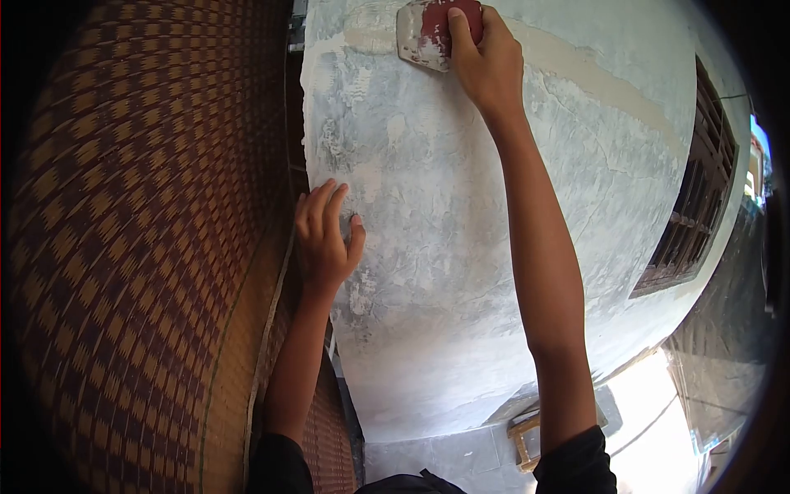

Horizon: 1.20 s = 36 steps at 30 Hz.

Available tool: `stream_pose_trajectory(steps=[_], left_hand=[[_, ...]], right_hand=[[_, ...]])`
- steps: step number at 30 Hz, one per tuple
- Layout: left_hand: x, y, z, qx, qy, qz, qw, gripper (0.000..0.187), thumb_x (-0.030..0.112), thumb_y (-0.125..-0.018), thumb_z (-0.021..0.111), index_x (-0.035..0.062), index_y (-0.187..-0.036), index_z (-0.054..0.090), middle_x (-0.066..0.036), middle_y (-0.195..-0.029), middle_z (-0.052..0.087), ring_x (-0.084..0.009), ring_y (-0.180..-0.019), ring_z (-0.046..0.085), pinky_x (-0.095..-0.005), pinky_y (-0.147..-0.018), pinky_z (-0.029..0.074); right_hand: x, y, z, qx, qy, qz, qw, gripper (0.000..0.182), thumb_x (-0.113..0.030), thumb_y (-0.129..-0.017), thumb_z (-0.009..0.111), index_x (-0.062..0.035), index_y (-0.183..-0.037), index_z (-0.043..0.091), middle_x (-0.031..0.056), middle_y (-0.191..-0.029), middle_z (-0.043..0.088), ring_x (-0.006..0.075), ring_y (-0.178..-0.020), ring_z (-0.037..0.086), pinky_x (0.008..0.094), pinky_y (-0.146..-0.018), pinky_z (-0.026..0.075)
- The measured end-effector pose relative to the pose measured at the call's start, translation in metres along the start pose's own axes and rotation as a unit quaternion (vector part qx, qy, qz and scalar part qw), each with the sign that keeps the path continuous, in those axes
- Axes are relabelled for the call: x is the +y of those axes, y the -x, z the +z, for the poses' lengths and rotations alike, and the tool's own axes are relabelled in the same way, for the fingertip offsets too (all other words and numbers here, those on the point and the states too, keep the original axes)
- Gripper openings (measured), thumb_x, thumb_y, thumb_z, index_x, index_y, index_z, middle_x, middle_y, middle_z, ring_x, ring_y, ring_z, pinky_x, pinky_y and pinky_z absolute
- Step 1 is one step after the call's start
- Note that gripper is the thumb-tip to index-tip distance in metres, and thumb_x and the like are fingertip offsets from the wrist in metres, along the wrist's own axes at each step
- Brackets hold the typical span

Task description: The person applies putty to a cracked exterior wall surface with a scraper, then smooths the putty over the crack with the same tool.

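My right hand (491, 62) is raised to the top of the view, its fingers closed around a dark red putty scraper (428, 37) crusted with pale filler. The scraper lies against the patchy grey-white wall (436, 206), beside a band of beige filler (588, 74). Lower down, my left hand (329, 235) rests at the wall's left edge with its fingers spread and nothing in them. Its fingertips appear to touch the plaster.
A woven brown panel (156, 181) stands close along the left side. On the right is a window with a dark wooden frame (695, 198). Below, a small wooden stool (522, 440) stands on the grey tiled floor (444, 457).
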<state>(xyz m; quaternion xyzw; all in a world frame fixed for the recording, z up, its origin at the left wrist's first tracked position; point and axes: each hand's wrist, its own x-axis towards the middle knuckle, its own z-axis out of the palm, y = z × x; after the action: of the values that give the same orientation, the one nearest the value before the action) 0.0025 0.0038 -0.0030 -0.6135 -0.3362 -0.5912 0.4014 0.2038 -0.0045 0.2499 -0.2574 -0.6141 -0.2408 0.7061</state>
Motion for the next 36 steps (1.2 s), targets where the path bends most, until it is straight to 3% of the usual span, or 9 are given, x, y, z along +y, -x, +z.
stream_pose_trajectory(steps=[11,13,16,19,24,26,28,30,36], left_hand=[[0.002,-0.001,-0.002,0.004,-0.001,-0.009,1.000,0.047,0.016,-0.090,0.060,0.0050,-0.135,0.054,-0.014,-0.139,0.050,-0.0315,-0.131,0.042,-0.0557,-0.113,0.032],[0.002,-0.001,-0.002,-0.002,-0.002,-0.010,1.000,0.046,0.018,-0.092,0.058,0.0055,-0.136,0.052,-0.014,-0.142,0.049,-0.0326,-0.133,0.040,-0.0559,-0.115,0.024],[0.015,-0.003,-0.005,-0.006,-0.011,-0.041,0.999,0.044,0.018,-0.092,0.057,0.0067,-0.134,0.053,-0.013,-0.141,0.050,-0.0304,-0.134,0.041,-0.0571,-0.116,0.020],[0.041,-0.009,0.012,-0.001,0.037,-0.034,0.999,0.043,0.017,-0.092,0.057,0.0059,-0.133,0.053,-0.013,-0.137,0.053,-0.0299,-0.131,0.046,-0.0574,-0.117,0.018],[0.110,-0.019,0.059,0.017,0.163,0.004,0.987,0.042,0.015,-0.092,0.058,0.0049,-0.133,0.053,-0.012,-0.133,0.057,-0.0298,-0.128,0.050,-0.0564,-0.115,0.024],[0.143,-0.017,0.080,0.001,0.194,0.015,0.981,0.041,0.014,-0.093,0.058,0.0047,-0.132,0.053,-0.012,-0.132,0.057,-0.0297,-0.127,0.051,-0.0562,-0.115,0.025],[0.183,-0.015,0.103,-0.015,0.232,0.027,0.972,0.041,0.013,-0.093,0.058,0.0046,-0.132,0.053,-0.012,-0.131,0.058,-0.0295,-0.126,0.052,-0.0560,-0.114,0.027],[0.227,-0.013,0.128,-0.008,0.264,0.051,0.963,0.039,0.011,-0.092,0.058,0.0035,-0.130,0.054,-0.012,-0.127,0.060,-0.0295,-0.123,0.054,-0.0546,-0.113,0.031],[0.370,0.012,0.204,-0.035,0.383,0.058,0.921,0.034,0.012,-0.089,0.060,0.0024,-0.122,0.060,-0.011,-0.119,0.065,-0.0289,-0.117,0.059,-0.0490,-0.110,0.036]], right_hand=[[0.007,0.003,-0.010,0.005,-0.060,0.014,0.998,0.030,-0.027,-0.100,0.058,0.0029,-0.099,0.063,0.0236,-0.083,0.069,0.0339,-0.074,0.069,0.0403,-0.067,0.051],[0.016,0.004,-0.017,0.015,-0.045,0.026,0.999,0.029,-0.026,-0.100,0.059,0.0031,-0.098,0.062,0.0222,-0.081,0.069,0.0305,-0.072,0.068,0.0389,-0.066,0.051],[0.030,0.013,-0.040,-0.030,-0.246,0.067,0.967,0.027,-0.026,-0.104,0.054,-0.0011,-0.095,0.062,0.0018,-0.076,0.062,0.0095,-0.064,0.054,0.0263,-0.057,0.044],[0.047,0.028,-0.077,-0.032,-0.236,0.116,0.964,0.028,-0.028,-0.105,0.053,-0.0035,-0.094,0.061,-0.0010,-0.077,0.059,0.0093,-0.063,0.053,0.0261,-0.055,0.044],[0.097,0.065,-0.169,-0.015,-0.157,0.198,0.967,0.032,-0.035,-0.101,0.058,-0.0046,-0.107,0.066,0.0020,-0.085,0.068,0.0078,-0.071,0.059,0.0257,-0.061,0.049],[0.115,0.082,-0.214,-0.023,-0.137,0.216,0.966,0.028,-0.034,-0.102,0.057,-0.0079,-0.108,0.064,-0.0038,-0.081,0.062,0.0022,-0.068,0.054,0.0215,-0.055,0.044],[0.134,0.099,-0.261,-0.009,-0.102,0.232,0.967,0.028,-0.034,-0.103,0.056,-0.0078,-0.106,0.064,-0.0046,-0.080,0.061,0.0025,-0.067,0.054,0.0217,-0.054,0.043],[0.153,0.112,-0.311,-0.017,-0.085,0.290,0.953,0.026,-0.027,-0.102,0.060,-0.0017,-0.108,0.062,0.0025,-0.093,0.066,0.0062,-0.081,0.056,0.0219,-0.075,0.048],[0.225,0.172,-0.454,0.018,-0.008,0.295,0.955,0.026,-0.025,-0.104,0.057,0.0008,-0.107,0.061,0.0022,-0.092,0.066,0.0061,-0.082,0.057,0.0243,-0.077,0.048]])
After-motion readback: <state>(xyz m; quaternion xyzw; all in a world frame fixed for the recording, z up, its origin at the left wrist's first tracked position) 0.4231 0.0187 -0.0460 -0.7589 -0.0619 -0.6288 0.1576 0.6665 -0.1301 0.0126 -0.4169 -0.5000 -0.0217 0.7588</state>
